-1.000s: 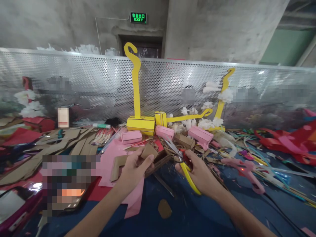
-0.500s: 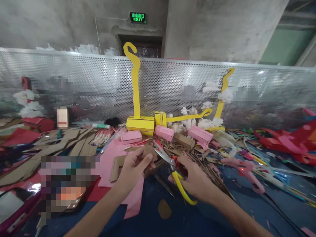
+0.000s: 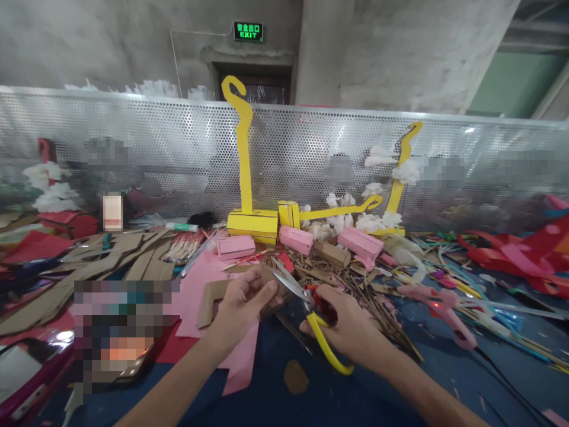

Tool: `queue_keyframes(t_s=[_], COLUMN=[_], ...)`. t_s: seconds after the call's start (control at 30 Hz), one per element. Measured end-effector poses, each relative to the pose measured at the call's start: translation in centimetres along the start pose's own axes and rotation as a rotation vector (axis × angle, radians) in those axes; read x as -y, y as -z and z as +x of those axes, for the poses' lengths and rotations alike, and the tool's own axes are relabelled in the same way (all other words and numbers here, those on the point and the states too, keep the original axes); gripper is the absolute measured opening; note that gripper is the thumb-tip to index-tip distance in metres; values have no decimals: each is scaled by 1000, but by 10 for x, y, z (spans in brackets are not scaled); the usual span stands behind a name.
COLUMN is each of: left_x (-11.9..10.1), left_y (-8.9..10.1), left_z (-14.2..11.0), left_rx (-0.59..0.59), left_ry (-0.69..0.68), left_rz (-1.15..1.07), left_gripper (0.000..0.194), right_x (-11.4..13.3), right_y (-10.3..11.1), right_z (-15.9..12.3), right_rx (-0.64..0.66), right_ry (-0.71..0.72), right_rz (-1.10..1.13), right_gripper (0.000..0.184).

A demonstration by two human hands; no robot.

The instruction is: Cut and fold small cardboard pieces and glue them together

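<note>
Blue surface (image 3: pixel 355 403) strewn with cardboard offcuts (image 3: pixel 151 261); perforated metal panel (image 3: pixel 178 154) along far edge, concrete wall (image 3: pixel 377 59) and lit EXIT sign (image 3: pixel 248 31) beyond. Pink boxes (image 3: pixel 235 247) toward far edge, contents not visible. Above mid-surface: left hand (image 3: pixel 246 299), fingers pinching cardboard piece (image 3: pixel 267 274); right hand (image 3: pixel 344 314), fingers gripping scissors (image 3: pixel 306 295), blades parted beside it.
</note>
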State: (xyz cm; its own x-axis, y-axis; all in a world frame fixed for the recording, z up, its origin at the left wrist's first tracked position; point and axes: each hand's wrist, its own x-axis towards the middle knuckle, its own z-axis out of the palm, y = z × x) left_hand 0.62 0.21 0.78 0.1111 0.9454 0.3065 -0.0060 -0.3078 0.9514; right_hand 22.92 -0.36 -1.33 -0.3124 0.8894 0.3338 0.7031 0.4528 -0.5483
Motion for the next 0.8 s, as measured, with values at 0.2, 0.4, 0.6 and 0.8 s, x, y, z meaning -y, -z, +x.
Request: queue_keyframes(t_s=[0.2,0.4,0.6,0.8], left_x=[1,4,7,9], left_y=[0,2,3,6], left_z=[-1,2,1,4], left_rx=[54,86,100,91], left_ry=[26,-8,-29,-75], left_rz=[-72,-111,-111,-109], left_gripper=[36,32,26,22], right_x=[5,5,6,-7], right_y=[0,-1,1,-1], right_z=[-1,-2,-1,0], right_rx=[38,11,15,-62], right_ry=[-57,-36,-69,-82], right_rz=[72,58,58,90], right_gripper=[36,40,37,43])
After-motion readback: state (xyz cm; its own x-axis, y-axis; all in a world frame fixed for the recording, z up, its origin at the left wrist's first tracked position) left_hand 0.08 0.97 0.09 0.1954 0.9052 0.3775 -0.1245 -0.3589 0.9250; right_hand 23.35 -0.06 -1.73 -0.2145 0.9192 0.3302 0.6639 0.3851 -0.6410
